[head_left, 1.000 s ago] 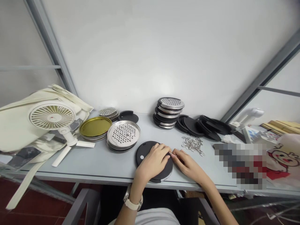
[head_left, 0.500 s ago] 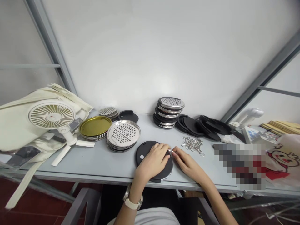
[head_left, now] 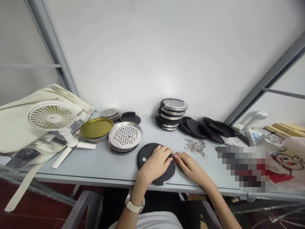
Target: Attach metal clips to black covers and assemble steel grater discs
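Note:
A black round grater holder, with a pale spot on its face and a silver rim showing at the lower right, lies on the table in front of me. My left hand lies over it, fingers curled towards its right edge. At that edge, my right hand is closed in a pinch on a small metal wire loop, now nearly hidden by the fingertips. To the upper right is a pile of similar wire loops. Left of the holder stands a stack of round metal grater plates.
Further back rises a stack of assembled graters, beside loose black holders. Gold-coloured round plates and a white fan are on the left. A printed plastic bag lies at the right.
My right hand's fingertips have moved slightly left to the holder's edge, and the wire loop, visible between the hands before, is now mostly hidden. My left hand has stayed in place.

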`<state>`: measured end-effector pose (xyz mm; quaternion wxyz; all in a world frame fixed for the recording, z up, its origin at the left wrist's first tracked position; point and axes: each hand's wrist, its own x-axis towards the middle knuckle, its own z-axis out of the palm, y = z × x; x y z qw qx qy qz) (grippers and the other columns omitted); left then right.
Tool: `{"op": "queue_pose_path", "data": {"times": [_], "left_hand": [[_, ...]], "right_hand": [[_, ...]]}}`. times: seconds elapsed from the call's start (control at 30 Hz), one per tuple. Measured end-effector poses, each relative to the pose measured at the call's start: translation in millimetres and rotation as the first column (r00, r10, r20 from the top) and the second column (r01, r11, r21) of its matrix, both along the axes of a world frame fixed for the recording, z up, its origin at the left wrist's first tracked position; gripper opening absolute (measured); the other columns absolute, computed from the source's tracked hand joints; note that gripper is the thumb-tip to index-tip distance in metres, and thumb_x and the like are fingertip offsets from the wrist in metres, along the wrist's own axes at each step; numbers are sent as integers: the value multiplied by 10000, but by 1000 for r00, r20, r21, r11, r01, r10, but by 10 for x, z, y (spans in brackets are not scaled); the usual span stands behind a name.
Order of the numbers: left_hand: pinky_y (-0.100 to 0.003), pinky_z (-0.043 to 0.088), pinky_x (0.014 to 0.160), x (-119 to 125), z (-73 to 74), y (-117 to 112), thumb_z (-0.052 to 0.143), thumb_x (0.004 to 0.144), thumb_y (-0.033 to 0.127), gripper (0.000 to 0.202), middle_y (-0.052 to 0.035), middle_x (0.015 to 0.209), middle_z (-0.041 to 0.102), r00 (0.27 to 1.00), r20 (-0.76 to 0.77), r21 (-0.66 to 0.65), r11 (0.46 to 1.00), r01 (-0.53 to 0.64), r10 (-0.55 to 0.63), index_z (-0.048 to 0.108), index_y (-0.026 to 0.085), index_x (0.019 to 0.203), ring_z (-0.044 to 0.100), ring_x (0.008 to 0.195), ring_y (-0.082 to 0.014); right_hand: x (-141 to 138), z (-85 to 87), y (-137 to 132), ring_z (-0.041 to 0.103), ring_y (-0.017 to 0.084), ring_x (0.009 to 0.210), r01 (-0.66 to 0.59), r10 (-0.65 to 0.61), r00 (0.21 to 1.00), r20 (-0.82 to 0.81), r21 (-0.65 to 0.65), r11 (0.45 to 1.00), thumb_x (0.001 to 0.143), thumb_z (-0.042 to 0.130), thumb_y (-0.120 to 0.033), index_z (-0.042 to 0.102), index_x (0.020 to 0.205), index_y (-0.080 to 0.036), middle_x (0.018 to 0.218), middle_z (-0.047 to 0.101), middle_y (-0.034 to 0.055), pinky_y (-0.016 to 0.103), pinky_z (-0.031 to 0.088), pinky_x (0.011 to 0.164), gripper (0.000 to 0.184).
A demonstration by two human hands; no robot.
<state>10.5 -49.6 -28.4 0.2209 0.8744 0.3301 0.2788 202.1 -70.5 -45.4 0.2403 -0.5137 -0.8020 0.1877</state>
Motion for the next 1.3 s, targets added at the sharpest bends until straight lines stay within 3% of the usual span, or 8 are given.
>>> {"op": "queue_pose_path", "data": {"times": [0.47,0.93,1.3], "left_hand": [[-363,405,980,-9,10,-11,420,953,194,182,-28,1104,568,1000,12,-5,1000,1,-1,545,212,1083,479,1064,-194],[-364,413,957,4,-21,-4,446,946,225,118,-43,1082,565,999,11,-15,999,-34,34,502,202,1047,482,1069,-204],[-367,411,961,0,-11,-2,444,952,219,119,-39,1089,567,1000,0,-1,1000,-20,20,508,197,1050,483,1058,-207]], "right_hand": [[-1,24,-17,501,172,678,-17,17,1000,-18,16,1000,1008,336,-319,470,740,-208,716,579,-1,305,368,714,319],[0,10,-14,468,166,652,10,-10,1000,-6,2,1000,1007,322,-347,404,718,-214,649,482,-24,298,360,696,329],[-7,16,-22,471,164,636,10,-10,1000,10,25,1000,1002,324,-339,403,694,-214,636,489,-20,293,373,671,342]]}}
